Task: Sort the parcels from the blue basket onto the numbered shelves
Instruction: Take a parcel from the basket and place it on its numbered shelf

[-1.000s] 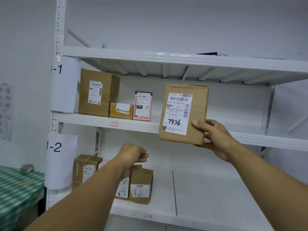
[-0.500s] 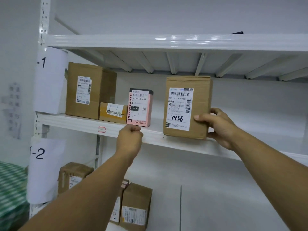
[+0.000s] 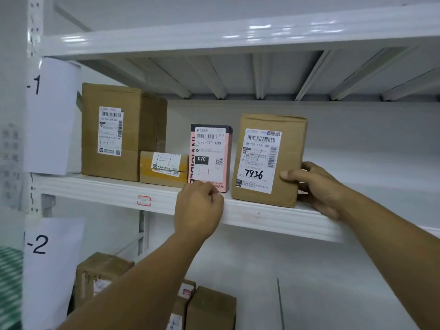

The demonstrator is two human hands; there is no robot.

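Airborne a second ago, the 7936 parcel [image 3: 269,160] now stands on the 1-1 shelf [image 3: 107,189] — right hand [image 3: 316,186] fingers still clamping its edge, left hand [image 3: 198,208] curled just left, grip unclear — ready for release.

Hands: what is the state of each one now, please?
Left hand: fingers curled at the pink box; grip cannot be told.
Right hand: holds the brown parcel marked 7936.

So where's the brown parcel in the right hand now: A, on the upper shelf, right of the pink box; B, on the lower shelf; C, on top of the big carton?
A: the brown parcel stands on the upper shelf just right of the pink box, the right hand gripping its right edge.
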